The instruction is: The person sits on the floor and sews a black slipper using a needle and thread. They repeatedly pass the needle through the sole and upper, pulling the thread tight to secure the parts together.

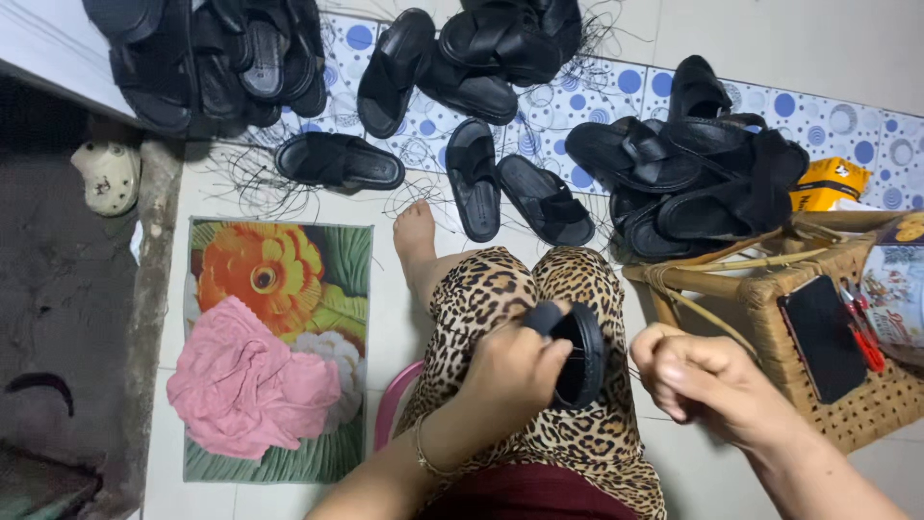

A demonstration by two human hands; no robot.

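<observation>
Black rubber is what the left hand grips: a black sandal held on edge above the lap, its sole turned toward the right side, probably so the strap end faces the other hand. The right hand is closed into a fist just beside the sandal, not touching it; it looks pinched as if around a thin thread, though none can be made out there. Leopard-print trousers cover the knees beneath the sandal, and a bare foot rests on the tiled floor. More black sandals lie on the floor beyond the knees, some in loose pairs, others heaped near a woven basket at the right edge, which holds a dark phone. A pink cloth sits on a flowered mat at the left.
</observation>
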